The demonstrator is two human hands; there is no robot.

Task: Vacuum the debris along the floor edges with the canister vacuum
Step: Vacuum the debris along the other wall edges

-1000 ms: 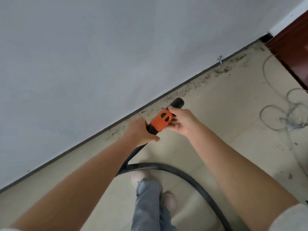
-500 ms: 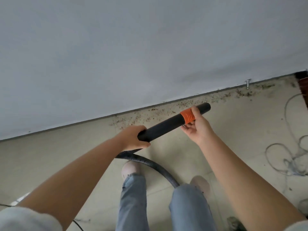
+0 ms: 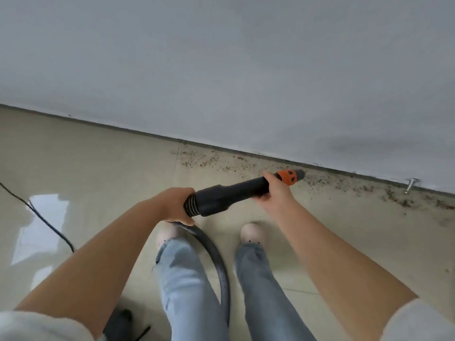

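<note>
Head view | left hand [image 3: 176, 205] grips the ribbed hose [image 3: 216, 262] end of the black vacuum wand [image 3: 231, 194] | right hand [image 3: 275, 193] wraps the wand just behind its orange collar [image 3: 288, 177] | wand tip near the wall [image 3: 221, 70] base, over scattered debris [image 3: 206, 159] | metal door stop [image 3: 410, 184] farther right along the wall.

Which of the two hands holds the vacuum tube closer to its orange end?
The right hand: it grips the black vacuum tube just behind the orange collar. The left hand holds the far end, where the ribbed hose joins.
</note>
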